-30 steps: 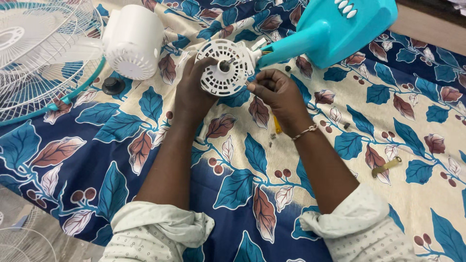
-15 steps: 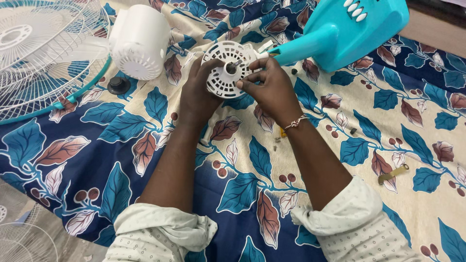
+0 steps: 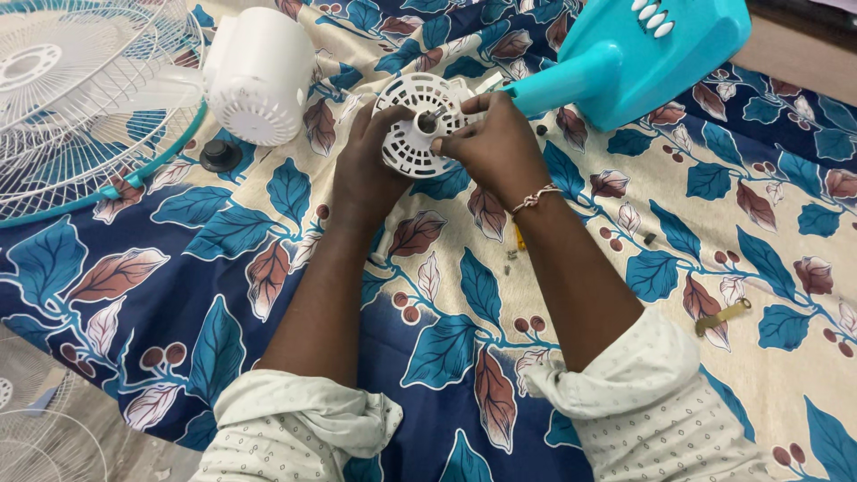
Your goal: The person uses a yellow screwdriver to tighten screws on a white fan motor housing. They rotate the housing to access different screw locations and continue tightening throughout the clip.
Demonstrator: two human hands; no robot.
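- Far left there's the fan guard [image 3: 62, 116], a white wire grille with a teal rim, lying flat on the leaf-print cloth [image 3: 223, 232]. A second white grille [image 3: 36, 437] pokes in at the near left corner.
- Just right of the guard sits the white motor cover [image 3: 261, 76], a rounded cup shape tipped on its side, with a small black knob [image 3: 218, 154] on the cloth right beside it.
- Left hand [image 3: 366, 170] is wrapped round the left edge of the slotted white motor housing [image 3: 412, 125], fingers curled behind it, holding it up off the cloth with its face tilted toward the camera.
- The housing is dead centre, far side of the cloth, between both hands. There's a short shaft in the middle.
- Right hand [image 3: 495, 147] is pinched at the centre of the housing, thumb and fingertips closed on something small by the shaft. Can't tell what it is, too tiny.
- Doing this bit well, I reckon: keep the left hand steady as the anchor and let only the right fingertips work, square to the shaft so nothing cocks sideways.
- A few small screws [image 3: 511, 259] lie loose on the cloth near the right forearm, easy to knock away, so I'd keep the elbow clear.
- Far right: the teal fan base [image 3: 652, 58] with white buttons, its neck pointing toward the housing, and a little brass bracket [image 3: 721, 316] well off to the near right.
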